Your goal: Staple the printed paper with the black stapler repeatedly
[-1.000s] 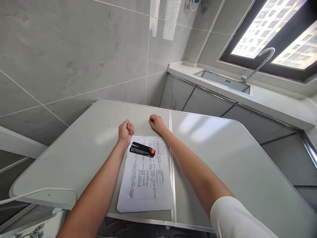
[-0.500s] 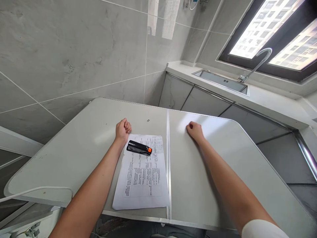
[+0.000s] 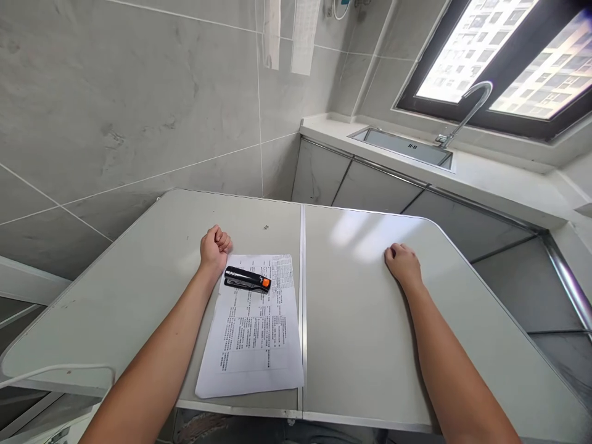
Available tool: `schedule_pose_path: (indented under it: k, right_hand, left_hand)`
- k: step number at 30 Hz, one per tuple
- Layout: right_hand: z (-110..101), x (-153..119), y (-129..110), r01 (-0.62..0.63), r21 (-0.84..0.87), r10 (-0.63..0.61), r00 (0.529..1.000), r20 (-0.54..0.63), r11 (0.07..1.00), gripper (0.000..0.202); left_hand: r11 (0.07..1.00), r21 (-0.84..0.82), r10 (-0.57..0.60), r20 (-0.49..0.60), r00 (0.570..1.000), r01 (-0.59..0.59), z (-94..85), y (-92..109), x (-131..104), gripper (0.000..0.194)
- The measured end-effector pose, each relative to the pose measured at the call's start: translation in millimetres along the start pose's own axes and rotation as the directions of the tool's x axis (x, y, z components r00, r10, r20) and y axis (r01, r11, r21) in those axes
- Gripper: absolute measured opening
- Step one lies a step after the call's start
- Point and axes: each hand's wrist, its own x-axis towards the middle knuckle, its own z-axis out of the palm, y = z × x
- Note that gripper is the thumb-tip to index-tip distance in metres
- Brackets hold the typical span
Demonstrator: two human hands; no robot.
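My left hand (image 3: 215, 249) rests on the table as a closed fist, beside the upper left corner of printed sheets of paper (image 3: 252, 370). Nothing shows in its fingers. A black stapler (image 3: 248, 280) with an orange part at its right end lies across the upper half of the paper. On the right half of the table, my right hand (image 3: 404, 264) lies with its fingers curled in, apart from the paper and stapler. No object is visible in it.
Two tiny staple-like bits (image 3: 266, 227) lie beyond the paper. A metal-edged seam (image 3: 303, 308) divides the light table (image 3: 356, 345). A white cable (image 3: 60, 368) crosses the left front edge. Behind stand a sink (image 3: 402, 148) and a tap (image 3: 467, 111) by the window.
My right hand has moved right and slightly nearer to me, farther from the paper. The view has shifted a little. My left hand, the stapler and the paper keep their places.
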Motion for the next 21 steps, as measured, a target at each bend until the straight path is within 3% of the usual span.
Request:
schedule_pose_path:
  k: [7, 9, 11, 14, 16, 18, 21]
  right_hand:
    - [-6.9, -3.2, 2.7, 0.001, 0.085, -0.001, 1.000, -0.005, 0.996, 0.027]
    - [-9.5, -4.6, 0.9, 0.001, 0.135, 0.000, 1.000, -0.012, 0.991, 0.026]
    - [-12.6, -7.4, -9.2, -0.005, 0.219, 0.013, 0.999, -0.037, 0.976, 0.025]
    - [-19.6, -19.4, -49.7, 0.055, 0.387, -0.041, 0.998, -0.044, 0.921, 0.026]
    - [-26.6, -35.1, -92.8, 0.153, 0.519, -0.177, 0.984, -0.003, 0.841, 0.027]
    - [-35.2, -55.3, -141.4, 0.193, 0.646, -0.288, 0.957, 0.043, 0.738, 0.026]
    - [-48.4, -84.9, -206.0, 0.212, 0.746, -0.458, 0.878, 0.138, 0.632, 0.025]
  left_hand:
    - [0.974, 0.173, 0.125, 0.112, 0.986, -0.143, 4.0, 2.3, -5.6, 0.037]
    - [0.909, 0.370, 0.129, 0.182, 0.975, -0.190, 2.2, 1.5, -5.3, 0.029]
    - [0.764, 0.585, 0.073, 0.342, 0.937, -0.273, -0.4, -0.8, -4.1, 0.020]
    - [0.499, 0.732, -0.064, 0.564, 0.823, -0.463, -4.2, -5.7, -2.1, 0.009]
    - [0.364, 0.759, -0.126, 0.614, 0.779, -0.539, -6.4, -8.8, -1.0, 0.008]
    - [0.288, 0.769, -0.169, 0.627, 0.760, -0.570, -8.4, -11.1, -0.4, 0.011]
    - [0.255, 0.769, -0.213, 0.636, 0.742, -0.586, -10.6, -12.8, -0.2, 0.018]
